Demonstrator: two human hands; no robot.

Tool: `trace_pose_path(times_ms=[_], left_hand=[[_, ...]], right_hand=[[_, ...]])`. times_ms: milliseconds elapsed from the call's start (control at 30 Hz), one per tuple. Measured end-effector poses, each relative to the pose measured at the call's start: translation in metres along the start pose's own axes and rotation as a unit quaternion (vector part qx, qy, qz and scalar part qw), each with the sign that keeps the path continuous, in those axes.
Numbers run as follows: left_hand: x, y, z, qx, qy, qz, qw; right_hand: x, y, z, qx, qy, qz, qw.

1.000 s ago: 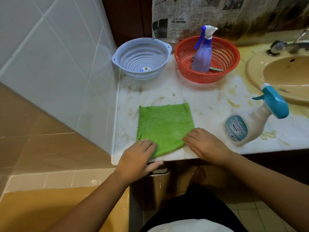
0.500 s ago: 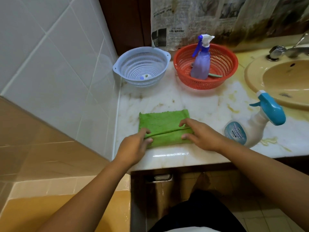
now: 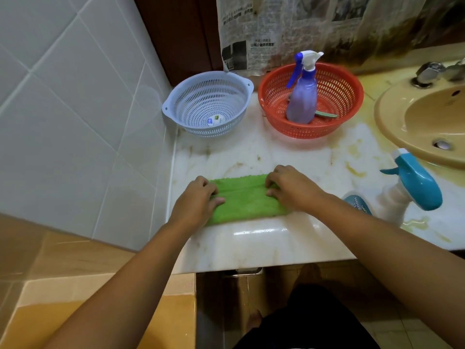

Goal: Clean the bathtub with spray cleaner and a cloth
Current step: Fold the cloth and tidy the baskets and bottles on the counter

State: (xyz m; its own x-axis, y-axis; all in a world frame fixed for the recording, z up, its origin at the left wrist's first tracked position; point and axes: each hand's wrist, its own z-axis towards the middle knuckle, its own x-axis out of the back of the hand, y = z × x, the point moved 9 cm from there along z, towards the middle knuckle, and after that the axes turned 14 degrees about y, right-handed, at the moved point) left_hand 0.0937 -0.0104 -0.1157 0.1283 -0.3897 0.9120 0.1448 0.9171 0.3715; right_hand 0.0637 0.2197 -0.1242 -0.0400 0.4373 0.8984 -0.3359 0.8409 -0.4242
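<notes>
My left hand (image 3: 198, 200) and right hand (image 3: 292, 190) grip the two ends of a folded green cloth (image 3: 244, 201), fingers curled over its upper layer, on the near part of the stained marble counter (image 3: 264, 238). The teal-triggered spray cleaner (image 3: 412, 182) sits to the right, just beside the yellow basin (image 3: 392, 127). Farther back, a purple spray bottle (image 3: 303, 99) stands in a red basket (image 3: 349, 94), next to a pale blue colander (image 3: 206, 104).

Light: warm, even, fairly bright on the counter (image 3: 251, 157).
Glare: white streak along the counter's front edge.
Shadows: dark under the counter.
Distortion: wall tiles (image 3: 75, 96) bow near the edges.
Blur: spray bottle (image 3: 415, 182) and red basket (image 3: 348, 107) slightly soft.
</notes>
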Motion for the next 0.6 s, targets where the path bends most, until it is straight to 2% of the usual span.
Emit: trace_pose_path(times_ms=[133, 233, 367, 600], left_hand=[[0.007, 0.003, 0.006, -0.013, 0.04, 0.004, 0.999], [0.006, 0.002, 0.012, 0.025, 0.055, 0.021, 0.998], [-0.003, 0.001, 0.017, 0.041, 0.049, 0.007, 0.998], [0.013, 0.0, 0.037, 0.053, 0.107, -0.012, 0.993]], right_hand=[[0.002, 0.002, 0.003, -0.018, 0.014, 0.021, 1.0], [0.004, 0.007, 0.007, -0.059, 0.03, 0.033, 0.997], [0.006, 0.007, 0.014, -0.072, 0.043, 0.026, 0.996], [0.029, 0.009, 0.031, -0.072, 0.127, 0.059, 0.988]])
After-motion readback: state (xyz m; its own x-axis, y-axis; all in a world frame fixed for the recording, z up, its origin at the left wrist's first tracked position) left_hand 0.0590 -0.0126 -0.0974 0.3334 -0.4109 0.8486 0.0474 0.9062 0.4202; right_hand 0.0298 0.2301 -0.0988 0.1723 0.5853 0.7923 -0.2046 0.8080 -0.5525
